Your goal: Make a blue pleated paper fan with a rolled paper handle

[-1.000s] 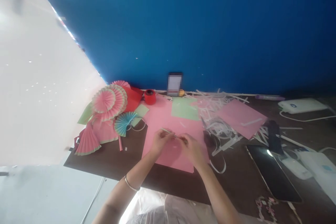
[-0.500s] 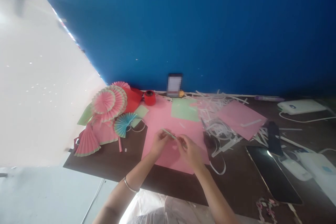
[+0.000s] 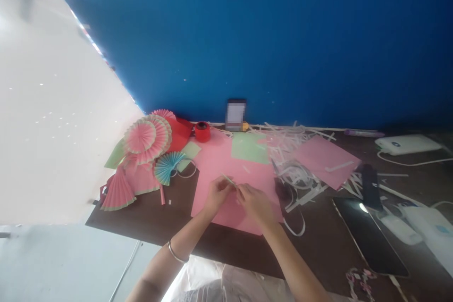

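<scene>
Okay so the left hand (image 3: 217, 193) and right hand (image 3: 255, 200) were just below mid-frame over a pink sheet (image 3: 217, 163), both pinched on a thin pale-green strip (image 3: 228, 179). Its long axis slanted upper left to lower right, free tip nearer the left hand, lower end hidden at the right hand's fingertips.
</scene>
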